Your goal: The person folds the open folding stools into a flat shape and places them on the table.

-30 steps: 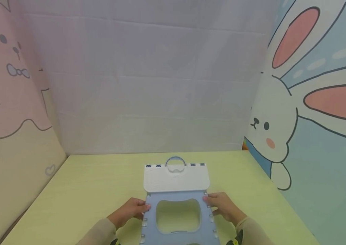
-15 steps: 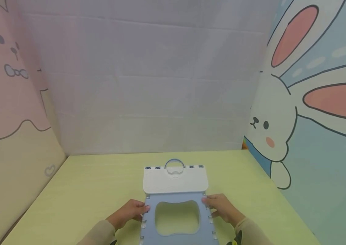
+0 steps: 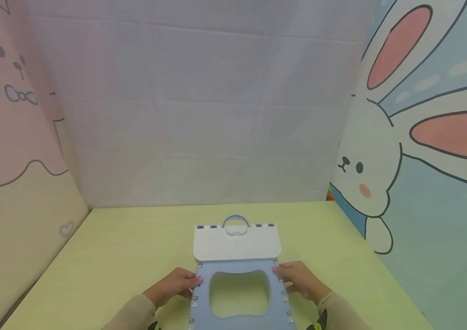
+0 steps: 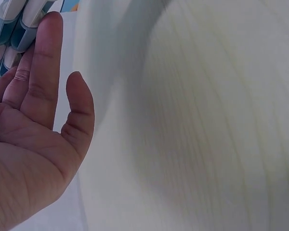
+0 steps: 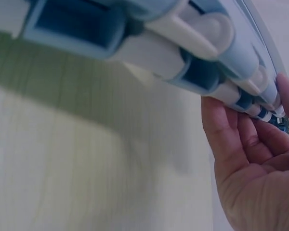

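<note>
A plastic folding step stool (image 3: 237,266) lies folded between both hands, its white part (image 3: 237,245) with a carry handle (image 3: 236,218) at the far end. Nearer is a pale blue panel with a large cut-out; the lowest part runs out of the head view. My left hand (image 3: 175,285) grips its left edge, thumb on top. On the opposite edge my right hand (image 3: 299,278) holds it the same way, fingers (image 5: 221,125) beneath the hinge tubes. In the left wrist view one short finger (image 4: 79,106) stands away from the stool. The right wrist view shows the stool's edge raised above the table.
A pale yellow-green table (image 3: 134,247) spreads under the stool. A white cloth (image 3: 208,114) hangs behind it. Cartoon-printed panels stand at the left (image 3: 19,146) and at the right (image 3: 444,211).
The stool has shifted slightly down in the head view, mostly in the first half second. Both hands keep their grip on its edges.
</note>
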`<state>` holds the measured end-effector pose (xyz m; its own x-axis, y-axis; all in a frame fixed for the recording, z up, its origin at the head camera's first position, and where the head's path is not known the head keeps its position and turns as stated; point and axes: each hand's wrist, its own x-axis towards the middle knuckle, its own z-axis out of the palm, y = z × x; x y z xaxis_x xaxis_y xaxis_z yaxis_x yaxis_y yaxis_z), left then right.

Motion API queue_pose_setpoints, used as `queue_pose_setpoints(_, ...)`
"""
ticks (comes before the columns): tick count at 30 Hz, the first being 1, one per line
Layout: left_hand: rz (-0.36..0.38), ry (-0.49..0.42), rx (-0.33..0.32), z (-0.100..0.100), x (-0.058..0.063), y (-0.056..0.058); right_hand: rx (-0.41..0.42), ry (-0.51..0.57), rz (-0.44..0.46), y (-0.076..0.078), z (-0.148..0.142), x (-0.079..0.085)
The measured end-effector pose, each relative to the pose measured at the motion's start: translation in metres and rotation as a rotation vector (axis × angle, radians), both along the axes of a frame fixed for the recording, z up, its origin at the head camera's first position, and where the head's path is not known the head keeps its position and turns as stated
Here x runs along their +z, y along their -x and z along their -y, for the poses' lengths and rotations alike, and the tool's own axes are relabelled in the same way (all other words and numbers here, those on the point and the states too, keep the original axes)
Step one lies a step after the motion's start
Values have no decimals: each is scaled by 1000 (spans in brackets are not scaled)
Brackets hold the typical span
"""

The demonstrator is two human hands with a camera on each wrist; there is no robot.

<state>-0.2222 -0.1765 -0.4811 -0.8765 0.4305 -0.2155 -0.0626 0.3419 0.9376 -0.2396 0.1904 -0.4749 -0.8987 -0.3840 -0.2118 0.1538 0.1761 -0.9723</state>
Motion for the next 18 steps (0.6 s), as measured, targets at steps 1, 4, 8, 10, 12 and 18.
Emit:
queue_pose_setpoints(1,5,-1,-1,0,0,0,-2,-5,3,0,0,0)
queue_pose_setpoints(4,17,-12,-7,0,0,-1,-12,-30,17,-1,1,0)
queue_pose_setpoints(8,22,-32,-14,0,-2,-2,-26,-57,36,-3,1,-2)
queue_pose_setpoints(10,22,-29,-11,0,-3,-3,-28,-54,39,-3,2,-4)
queue_pose_setpoints(12,31,-19,-5,0,-4,-4,-23,-46,40,-3,2,-5)
queue_pose_setpoints(18,40,-7,-5,0,-6,-5,-26,-33,32,-3,1,-5)
